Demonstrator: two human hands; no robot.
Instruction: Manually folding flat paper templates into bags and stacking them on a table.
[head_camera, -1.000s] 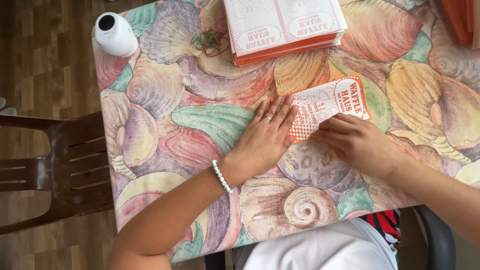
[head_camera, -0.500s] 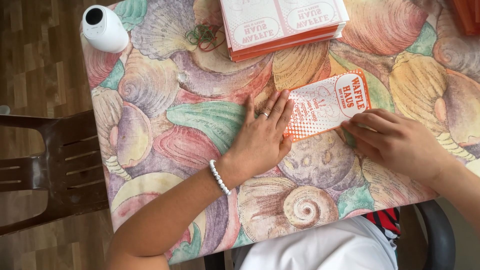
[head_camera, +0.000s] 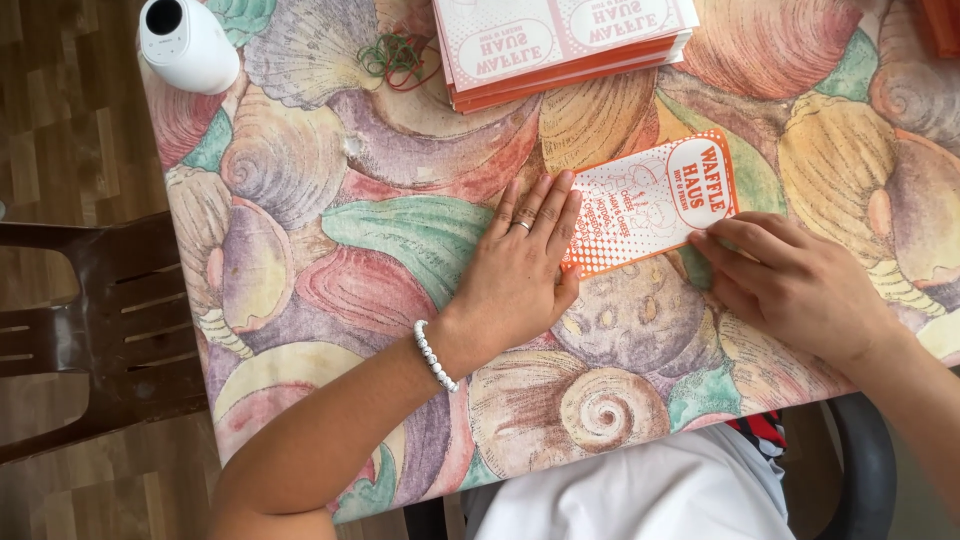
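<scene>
A small orange and white printed paper sleeve (head_camera: 650, 203) lies flat on the table with the seashell-pattern cloth (head_camera: 400, 230). My left hand (head_camera: 520, 270) rests flat on the cloth, fingers together, its fingertips pressing the sleeve's left end. It wears a ring and a white bead bracelet. My right hand (head_camera: 790, 285) is at the sleeve's lower right corner, fingertips pinching or pressing that edge.
A stack of the same orange and white paper sleeves (head_camera: 560, 40) lies at the table's far edge, with rubber bands (head_camera: 395, 55) beside it. A white cylindrical device (head_camera: 185, 45) stands at the far left corner. A dark brown chair (head_camera: 90, 330) stands left of the table.
My right hand has slid off the sleeve toward its right end, uncovering the print. My left hand stays pressed on the left end.
</scene>
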